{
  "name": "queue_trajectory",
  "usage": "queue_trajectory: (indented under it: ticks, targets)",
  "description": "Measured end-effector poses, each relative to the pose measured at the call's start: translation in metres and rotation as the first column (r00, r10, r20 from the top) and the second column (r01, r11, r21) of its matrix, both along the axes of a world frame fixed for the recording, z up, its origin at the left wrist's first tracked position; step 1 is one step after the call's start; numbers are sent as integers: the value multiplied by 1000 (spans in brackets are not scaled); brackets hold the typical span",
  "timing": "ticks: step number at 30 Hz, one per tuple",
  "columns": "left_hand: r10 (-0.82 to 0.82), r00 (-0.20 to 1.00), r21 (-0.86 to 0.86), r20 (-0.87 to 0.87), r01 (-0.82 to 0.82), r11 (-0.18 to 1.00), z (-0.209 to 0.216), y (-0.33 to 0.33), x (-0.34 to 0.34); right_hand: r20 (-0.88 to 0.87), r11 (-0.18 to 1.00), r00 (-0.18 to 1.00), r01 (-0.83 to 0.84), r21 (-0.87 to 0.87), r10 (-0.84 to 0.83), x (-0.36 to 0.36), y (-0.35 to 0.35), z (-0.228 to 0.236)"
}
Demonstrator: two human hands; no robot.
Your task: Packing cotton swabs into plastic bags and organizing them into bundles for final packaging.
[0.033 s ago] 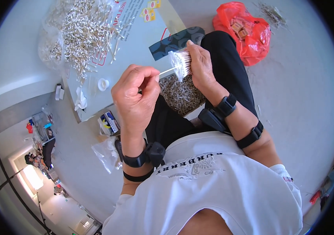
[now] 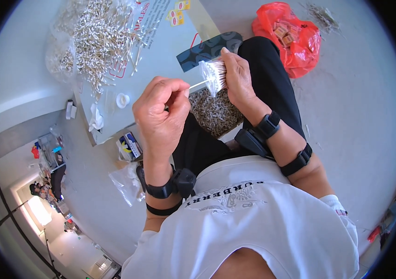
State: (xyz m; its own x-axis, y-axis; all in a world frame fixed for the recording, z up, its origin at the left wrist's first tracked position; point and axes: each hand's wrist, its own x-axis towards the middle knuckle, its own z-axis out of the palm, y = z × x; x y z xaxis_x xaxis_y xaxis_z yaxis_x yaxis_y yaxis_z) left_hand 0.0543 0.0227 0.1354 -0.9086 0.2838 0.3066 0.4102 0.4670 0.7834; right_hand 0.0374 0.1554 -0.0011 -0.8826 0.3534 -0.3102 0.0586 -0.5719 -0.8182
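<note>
In a pinch of thumb and forefinger, my left hand (image 2: pixel 162 109) grips one cotton swab (image 2: pixel 199 85). The swab's far end meets the mouth of a small clear plastic bag (image 2: pixel 205 72); I cannot tell how far inside it goes. My right hand (image 2: pixel 238 76) is closed round that bag, which is packed with cotton swabs (image 2: pixel 219 73) lying side by side. Below both hands, between my knees, stands a container full of loose swabs (image 2: pixel 216 114). A big heap of cotton swabs (image 2: pixel 100 44) lies on the grey table at the far left, partly inside a clear bag (image 2: pixel 61 60).
A red plastic bag (image 2: pixel 300 56) holding small packs sits on the floor at the far right, near scattered sticks (image 2: pixel 324 18). On the table (image 2: pixel 160 60) are a white roll (image 2: pixel 122 100), crumpled tissue (image 2: pixel 96 118) and yellow labels (image 2: pixel 177 17). Below it stands an open box (image 2: pixel 129 146).
</note>
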Motion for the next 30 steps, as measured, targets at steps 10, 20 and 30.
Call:
queue_trajectory:
  ticks: [10, 20, 30]
  targets:
    - [1, 995, -159, -98, -17, 987, 4, 4, 5, 6, 990, 1000, -9, 141, 9, 3, 3, 8]
    - [-49, 996, -231, -78, 30, 973, -1, 7, 5, -9, 948, 1000, 3, 319, 0, 2, 2, 3]
    - [-22, 946, 141, 322, -26, 990, -17, 7, 2, -4, 998, 999, -51, 43, 51, 5, -3, 6]
